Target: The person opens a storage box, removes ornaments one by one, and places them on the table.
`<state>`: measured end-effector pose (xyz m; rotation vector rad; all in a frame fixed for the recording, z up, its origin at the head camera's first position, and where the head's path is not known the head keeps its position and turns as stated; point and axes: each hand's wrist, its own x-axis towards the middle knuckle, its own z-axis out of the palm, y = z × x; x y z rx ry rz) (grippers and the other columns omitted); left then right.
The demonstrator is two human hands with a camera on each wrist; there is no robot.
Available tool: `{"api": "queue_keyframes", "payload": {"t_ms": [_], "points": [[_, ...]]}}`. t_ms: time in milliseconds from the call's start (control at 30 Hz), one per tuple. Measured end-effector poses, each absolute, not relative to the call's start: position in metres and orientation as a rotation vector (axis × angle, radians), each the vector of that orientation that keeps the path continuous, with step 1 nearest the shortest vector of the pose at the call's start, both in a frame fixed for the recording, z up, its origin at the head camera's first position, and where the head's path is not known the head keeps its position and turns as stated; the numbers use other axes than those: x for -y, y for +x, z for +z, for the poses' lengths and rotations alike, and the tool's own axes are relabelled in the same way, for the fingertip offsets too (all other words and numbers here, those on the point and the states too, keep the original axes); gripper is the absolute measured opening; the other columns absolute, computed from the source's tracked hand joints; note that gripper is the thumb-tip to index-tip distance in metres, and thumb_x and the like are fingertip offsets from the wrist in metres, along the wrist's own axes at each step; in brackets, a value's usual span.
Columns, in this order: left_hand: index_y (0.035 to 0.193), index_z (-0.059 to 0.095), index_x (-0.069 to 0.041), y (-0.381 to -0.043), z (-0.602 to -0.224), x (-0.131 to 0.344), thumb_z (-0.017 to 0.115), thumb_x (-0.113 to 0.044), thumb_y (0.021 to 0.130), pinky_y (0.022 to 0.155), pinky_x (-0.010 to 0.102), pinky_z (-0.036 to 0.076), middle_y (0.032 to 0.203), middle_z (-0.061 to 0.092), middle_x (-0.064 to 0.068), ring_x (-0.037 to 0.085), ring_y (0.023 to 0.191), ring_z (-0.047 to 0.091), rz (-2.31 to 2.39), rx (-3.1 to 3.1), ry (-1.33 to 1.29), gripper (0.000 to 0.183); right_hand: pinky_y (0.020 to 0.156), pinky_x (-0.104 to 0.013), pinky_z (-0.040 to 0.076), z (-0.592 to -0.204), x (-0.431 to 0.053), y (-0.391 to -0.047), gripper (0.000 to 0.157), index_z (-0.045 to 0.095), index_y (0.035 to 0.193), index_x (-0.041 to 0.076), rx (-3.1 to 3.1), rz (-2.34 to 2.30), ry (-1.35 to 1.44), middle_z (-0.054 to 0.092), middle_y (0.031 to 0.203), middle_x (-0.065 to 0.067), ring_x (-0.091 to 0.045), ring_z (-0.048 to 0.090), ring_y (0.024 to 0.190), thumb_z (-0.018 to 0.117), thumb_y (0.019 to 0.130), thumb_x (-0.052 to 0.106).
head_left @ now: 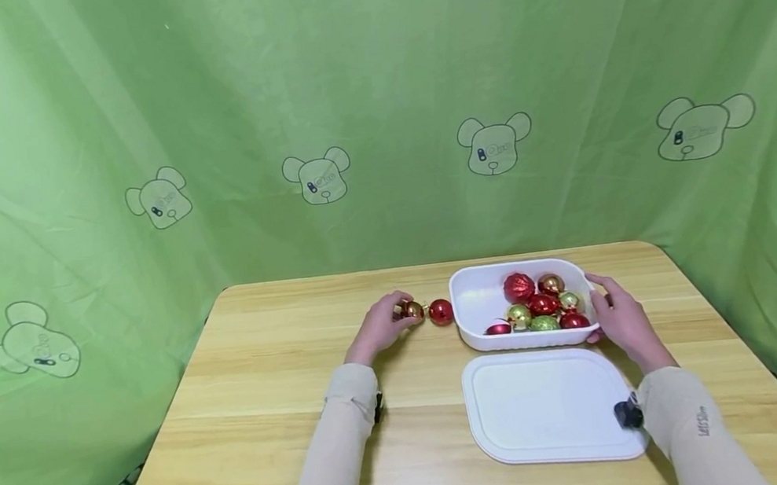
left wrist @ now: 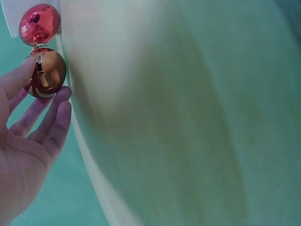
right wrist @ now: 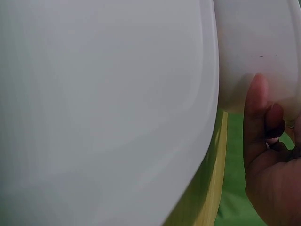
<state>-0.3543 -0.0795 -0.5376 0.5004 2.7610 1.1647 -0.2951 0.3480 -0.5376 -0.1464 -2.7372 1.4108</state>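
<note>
My left hand (head_left: 381, 324) pinches a shiny gold-brown Christmas ball (left wrist: 48, 73) between thumb and fingers, low over the table. Right beside it is a faceted red Christmas ball (head_left: 441, 312), close to the left wall of a white plastic box (head_left: 477, 337). Inside the box, mostly on its right side, lie several red, gold and green balls, among them a textured red ball (head_left: 519, 288) and a glittery green ball (head_left: 544, 323). The right hand (head_left: 620, 321) grips the box at its right end, with a finger (right wrist: 257, 94) against the outer wall.
A white lid (head_left: 548, 407) lies flat on the wooden table (head_left: 250, 415), in front of the box and partly under the right forearm. Green curtains (head_left: 383, 53) with bear-head drawings hang behind the table and at both sides.
</note>
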Motion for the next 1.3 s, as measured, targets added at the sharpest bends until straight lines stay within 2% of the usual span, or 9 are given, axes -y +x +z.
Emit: {"api": "queue_keyframes", "payload": {"t_ms": [433,600,900,1133,1300], "points": [[0.144,0.057,-0.012,-0.3506,-0.5360,0.0788,0.071,-0.024,0.099,0.107,0.047,0.054,0.143,0.060,0.014,0.034,0.119,0.066,1.164,-2.768,0.512,0.049,0.054,-0.038,0.062,-0.5388,-0.3489,-0.2932,0.056,0.023,0.165,0.012,2.733,1.396,-0.149,0.054,0.100,-0.025,-0.021,0.064,0.060,0.031,0.113,0.033],[0.146,0.056,-0.015,-0.3496,-0.5367,0.0812,0.068,-0.024,0.101,0.106,0.048,0.055,0.144,0.058,0.012,0.032,0.120,0.065,1.179,-2.761,0.490,0.047,0.054,-0.039,0.062,-0.5391,-0.3491,-0.2932,0.057,0.023,0.165,0.012,2.732,1.406,-0.144,0.054,0.100,-0.026,-0.021,0.066,0.059,0.031,0.113,0.034],[0.147,0.054,-0.012,-0.3508,-0.5370,0.0831,0.067,-0.024,0.102,0.106,0.051,0.054,0.147,0.056,0.015,0.034,0.122,0.065,1.205,-2.747,0.507,0.049,0.056,-0.039,0.063,-0.5382,-0.3488,-0.2944,0.057,0.021,0.165,0.013,2.735,1.433,-0.137,0.053,0.103,-0.028,-0.021,0.065,0.061,0.030,0.113,0.034],[0.147,0.055,-0.016,-0.3521,-0.5354,0.0827,0.066,-0.026,0.102,0.107,0.050,0.053,0.147,0.057,0.012,0.033,0.123,0.064,1.184,-2.785,0.498,0.047,0.056,-0.038,0.063,-0.5373,-0.3485,-0.2953,0.057,0.021,0.166,0.014,2.740,1.442,-0.168,0.054,0.109,-0.030,-0.022,0.065,0.061,0.030,0.113,0.034],[0.148,0.054,-0.015,-0.3516,-0.5314,0.0804,0.066,-0.024,0.102,0.108,0.050,0.052,0.146,0.057,0.012,0.032,0.126,0.061,1.166,-2.830,0.519,0.048,0.055,-0.038,0.063,-0.5376,-0.3493,-0.2950,0.057,0.021,0.166,0.014,2.739,1.438,-0.168,0.053,0.112,-0.032,-0.022,0.065,0.061,0.029,0.113,0.034]]}}
